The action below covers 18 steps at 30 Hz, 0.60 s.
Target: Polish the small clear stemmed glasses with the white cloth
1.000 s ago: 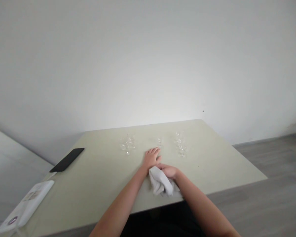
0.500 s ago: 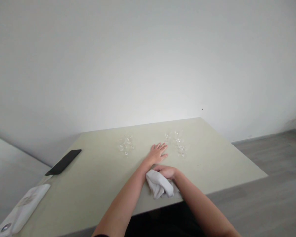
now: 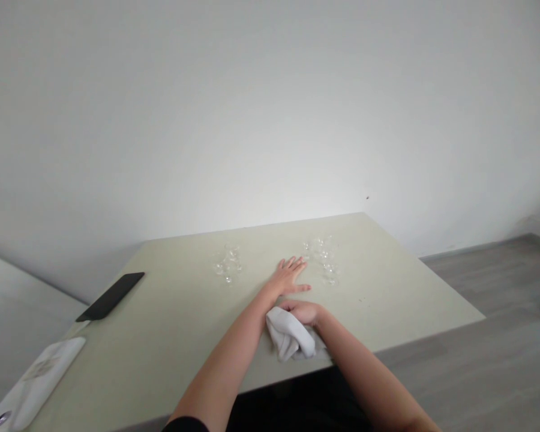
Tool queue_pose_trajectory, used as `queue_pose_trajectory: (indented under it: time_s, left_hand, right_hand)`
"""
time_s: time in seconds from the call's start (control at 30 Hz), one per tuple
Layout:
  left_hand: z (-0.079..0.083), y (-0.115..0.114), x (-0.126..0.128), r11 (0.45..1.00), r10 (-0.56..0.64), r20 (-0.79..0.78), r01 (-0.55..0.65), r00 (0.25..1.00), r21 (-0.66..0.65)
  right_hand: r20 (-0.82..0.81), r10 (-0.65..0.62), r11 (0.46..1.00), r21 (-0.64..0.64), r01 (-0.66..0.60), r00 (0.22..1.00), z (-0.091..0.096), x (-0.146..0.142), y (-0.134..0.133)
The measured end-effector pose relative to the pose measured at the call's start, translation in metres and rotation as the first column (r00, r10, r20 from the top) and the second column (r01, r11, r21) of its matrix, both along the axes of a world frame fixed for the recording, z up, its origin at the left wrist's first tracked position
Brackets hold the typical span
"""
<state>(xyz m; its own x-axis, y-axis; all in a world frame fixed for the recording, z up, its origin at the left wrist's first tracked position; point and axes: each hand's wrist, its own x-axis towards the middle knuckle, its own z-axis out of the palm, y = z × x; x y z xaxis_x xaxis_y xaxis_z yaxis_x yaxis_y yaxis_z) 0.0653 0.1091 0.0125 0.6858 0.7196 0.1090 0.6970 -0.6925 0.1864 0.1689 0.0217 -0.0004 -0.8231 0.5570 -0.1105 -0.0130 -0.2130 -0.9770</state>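
My left hand (image 3: pixel 288 277) is open, its fingers spread and palm down over the table, with the fingertips close to a right-hand cluster of small clear, shiny pieces (image 3: pixel 326 257). Just nearer to me, my right hand (image 3: pixel 302 312) is closed on a crumpled white cloth (image 3: pixel 288 336), which lies near the front edge of the table. A second group of similar clear pieces (image 3: pixel 228 263) sits farther left. They are too small to tell what kind they are.
The pale table (image 3: pixel 180 336) stands against a white wall (image 3: pixel 270 120). At its left side lie a flat black object (image 3: pixel 111 298) and a white package (image 3: pixel 45 378). Grey wood-look floor (image 3: pixel 459 366) shows at the right.
My left hand's thumb has spread a little outward, and its fingers have shifted slightly toward the right cluster. The right hand keeps the cloth in nearly the same spot.
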Motion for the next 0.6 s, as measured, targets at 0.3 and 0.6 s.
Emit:
queue_pose_trajectory:
  time_s: [0.3, 0.6]
  left_hand:
    - [0.000, 0.003, 0.002, 1.000, -0.006, 0.010, 0.006, 1.000, -0.008]
    - [-0.008, 0.005, -0.001, 0.997, 0.063, 0.216, -0.071, 0.974, 0.031]
  right_hand:
    - [-0.004, -0.017, 1.000, -0.024, 0.017, 1.000, 0.005, -0.003, -0.001]
    - [0.038, -0.231, 0.967, -0.101, 0.234, 0.972, 0.003, -0.004, -0.006]
